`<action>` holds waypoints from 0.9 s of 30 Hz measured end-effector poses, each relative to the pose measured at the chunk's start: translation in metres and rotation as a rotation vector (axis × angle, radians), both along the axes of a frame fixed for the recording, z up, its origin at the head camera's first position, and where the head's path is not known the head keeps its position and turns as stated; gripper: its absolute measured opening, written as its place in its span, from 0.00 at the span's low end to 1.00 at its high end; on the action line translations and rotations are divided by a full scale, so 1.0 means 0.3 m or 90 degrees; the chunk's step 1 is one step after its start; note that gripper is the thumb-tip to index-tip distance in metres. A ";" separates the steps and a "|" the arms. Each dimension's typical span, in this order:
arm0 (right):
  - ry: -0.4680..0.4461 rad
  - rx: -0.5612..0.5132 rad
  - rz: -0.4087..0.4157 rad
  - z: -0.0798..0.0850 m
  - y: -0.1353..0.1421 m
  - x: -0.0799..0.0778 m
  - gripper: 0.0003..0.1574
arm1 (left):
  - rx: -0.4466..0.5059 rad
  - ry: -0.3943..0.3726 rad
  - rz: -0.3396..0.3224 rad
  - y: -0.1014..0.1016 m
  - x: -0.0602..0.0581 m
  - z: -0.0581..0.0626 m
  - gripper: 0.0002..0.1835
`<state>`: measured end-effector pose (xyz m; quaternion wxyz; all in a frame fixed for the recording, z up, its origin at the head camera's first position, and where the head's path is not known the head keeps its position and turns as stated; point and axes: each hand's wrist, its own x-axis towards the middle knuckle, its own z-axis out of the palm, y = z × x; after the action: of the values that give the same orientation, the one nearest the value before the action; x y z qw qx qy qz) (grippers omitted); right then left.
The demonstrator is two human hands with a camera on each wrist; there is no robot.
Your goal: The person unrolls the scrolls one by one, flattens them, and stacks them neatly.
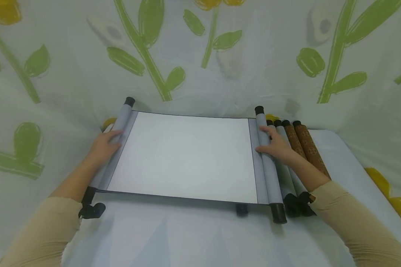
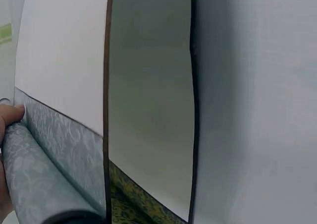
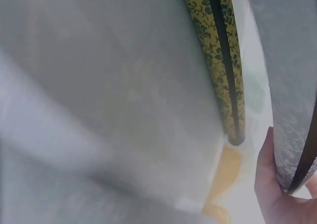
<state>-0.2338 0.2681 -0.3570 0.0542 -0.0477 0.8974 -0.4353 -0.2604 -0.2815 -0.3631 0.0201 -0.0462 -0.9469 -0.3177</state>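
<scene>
Beige sleeves [image 1: 364,218] sit closest to the camera, one per forearm, at both lower corners. Opened scroll: white sheet [image 1: 190,155] spread crosswise in front of me, pale grey rolls at its two sides. My left hand [image 1: 103,146] grips the left roll [image 1: 123,116] from its outer side, thumb and fingers over the top. My right hand [image 1: 276,145] grips the right roll [image 1: 270,174] likewise, thumb on the sheet side; right wrist view also has that roll between thumb and fingers.

Key relation: sheet lies between my hands, inward of each one. Both rolls have their long axes running away from me, far ends leaning slightly toward each other, so each roll passes through its hand and the sheet's span crosses from one hand to the other. Both hands hold beyond the rolls' midpoints, toward the far end.

Rolled brown patterned scrolls [image 1: 309,148] and a grey-green scroll [image 1: 284,178] lie just right of the right roll; my right hand is nearer to them. Yellow-green brocade piece [image 3: 233,85] shows in right wrist view; can't tell what it belongs to. White tabletop [image 1: 194,241] below, flower-print curtain [image 1: 200,92] behind.
</scene>
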 end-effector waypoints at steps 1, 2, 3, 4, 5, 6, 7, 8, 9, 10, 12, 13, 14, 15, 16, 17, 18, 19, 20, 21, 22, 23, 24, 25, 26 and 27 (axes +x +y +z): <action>-0.005 0.001 0.001 -0.002 -0.009 -0.008 0.50 | -0.004 0.001 -0.001 -0.007 -0.003 -0.002 0.26; -0.010 0.002 -0.001 -0.006 -0.018 -0.015 0.50 | -0.010 0.003 0.000 -0.014 -0.007 -0.004 0.26; -0.012 0.008 0.000 -0.009 -0.027 -0.023 0.50 | -0.010 0.003 0.001 -0.019 -0.009 -0.005 0.26; -0.013 0.008 0.001 -0.014 -0.035 -0.030 0.51 | -0.011 0.002 0.006 -0.023 -0.010 -0.004 0.26; -0.017 0.001 0.001 -0.020 -0.042 -0.038 0.51 | -0.016 0.002 0.012 -0.027 -0.012 -0.005 0.26; -0.020 -0.004 0.001 -0.026 -0.050 -0.044 0.51 | -0.021 0.001 0.016 -0.030 -0.013 -0.004 0.26; -0.021 -0.008 -0.001 -0.032 -0.057 -0.049 0.51 | -0.022 -0.001 0.021 -0.032 -0.015 -0.003 0.26; -0.022 -0.008 -0.005 -0.040 -0.063 -0.054 0.51 | -0.022 -0.001 0.025 -0.035 -0.017 -0.003 0.25; -0.025 -0.012 -0.008 -0.047 -0.068 -0.058 0.51 | -0.021 0.000 0.027 -0.037 -0.018 -0.004 0.25; -0.032 -0.020 -0.012 -0.055 -0.073 -0.062 0.51 | -0.020 -0.003 0.031 -0.037 -0.020 -0.005 0.25; -0.044 -0.031 -0.017 -0.070 -0.083 -0.066 0.51 | -0.022 -0.005 0.034 -0.039 -0.022 -0.011 0.25; -0.051 -0.038 -0.018 -0.077 -0.088 -0.069 0.51 | -0.025 -0.006 0.038 -0.039 -0.023 -0.016 0.25; -0.057 -0.039 -0.021 -0.085 -0.093 -0.071 0.51 | -0.031 -0.006 0.041 -0.040 -0.024 -0.022 0.25; -0.064 -0.041 -0.022 -0.091 -0.098 -0.073 0.51 | -0.037 -0.009 0.047 -0.041 -0.025 -0.029 0.25; -0.069 -0.042 -0.024 -0.096 -0.103 -0.074 0.51 | -0.044 -0.013 0.054 -0.041 -0.026 -0.036 0.25; -0.070 -0.041 -0.026 -0.101 -0.106 -0.076 0.50 | -0.051 -0.012 0.060 -0.042 -0.028 -0.043 0.25; -0.069 -0.038 -0.030 -0.104 -0.110 -0.077 0.50 | -0.056 -0.013 0.067 -0.045 -0.031 -0.050 0.25; -0.067 -0.033 -0.032 -0.107 -0.112 -0.079 0.50 | -0.059 -0.008 0.070 -0.047 -0.033 -0.056 0.25; -0.065 -0.028 -0.032 -0.109 -0.113 -0.081 0.49 | -0.061 -0.003 0.073 -0.049 -0.035 -0.061 0.25; -0.063 -0.024 -0.032 -0.111 -0.115 -0.082 0.49 | -0.060 -0.002 0.078 -0.049 -0.035 -0.066 0.25; -0.061 -0.022 -0.033 -0.112 -0.115 -0.085 0.49 | -0.062 0.007 0.078 -0.050 -0.037 -0.072 0.24; -0.061 -0.021 -0.032 -0.114 -0.114 -0.087 0.49 | -0.069 0.015 0.077 -0.052 -0.038 -0.079 0.24; -0.062 -0.020 -0.031 -0.116 -0.114 -0.090 0.49 | -0.074 0.022 0.076 -0.053 -0.039 -0.085 0.24; -0.063 -0.018 -0.030 -0.118 -0.114 -0.091 0.49 | -0.079 0.029 0.075 -0.052 -0.039 -0.093 0.23; -0.066 -0.016 -0.030 -0.121 -0.114 -0.093 0.49 | -0.085 0.031 0.076 -0.052 -0.038 -0.102 0.23; -0.069 -0.015 -0.031 -0.124 -0.113 -0.094 0.49 | -0.094 0.035 0.076 -0.053 -0.039 -0.112 0.23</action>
<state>-0.2620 0.2342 -0.3941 0.0910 -0.0028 0.8888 -0.4492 -0.2721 -0.2972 -0.3967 0.0613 0.0007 -0.9678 -0.2442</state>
